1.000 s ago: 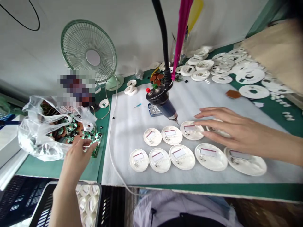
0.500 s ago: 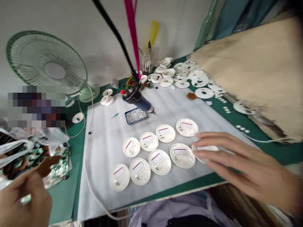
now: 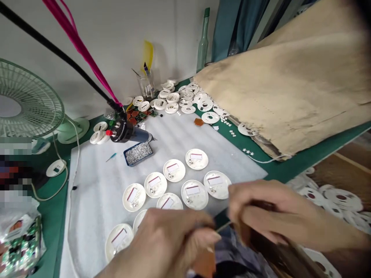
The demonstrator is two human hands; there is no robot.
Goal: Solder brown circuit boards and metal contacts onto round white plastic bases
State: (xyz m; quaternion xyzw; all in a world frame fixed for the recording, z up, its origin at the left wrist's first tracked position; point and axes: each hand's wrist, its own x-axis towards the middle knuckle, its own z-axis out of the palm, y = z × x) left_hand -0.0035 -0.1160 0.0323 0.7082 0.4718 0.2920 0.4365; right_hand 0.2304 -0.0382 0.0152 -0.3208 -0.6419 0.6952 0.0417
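Observation:
My left hand [image 3: 174, 239] is closed at the front edge of the table, its fingers pinching an orange-brown circuit board [image 3: 205, 263]. To its right my right hand [image 3: 278, 212] is curled shut, blurred by motion; a brownish edge shows at its fingers, but I cannot make out what it holds. A thin pale edge lies between the two hands. Behind them, white round discs [image 3: 195, 195] with white rectangles and small metal parts sit in two rows on the pale mat [image 3: 95, 193]. My left hand partly hides the front row.
An electric screwdriver [image 3: 130, 131] hangs over a blue tray [image 3: 138, 153] of tiny metal parts. A fan [image 3: 29, 100] and a bag of circuit boards [image 3: 21, 239] are at left. White covers [image 3: 172, 98] pile up behind, beside a large tan sheet [image 3: 284, 77].
My left hand has come from the bag side to the front middle with the circuit board. My right hand has left the discs and closed near it. The view has turned right.

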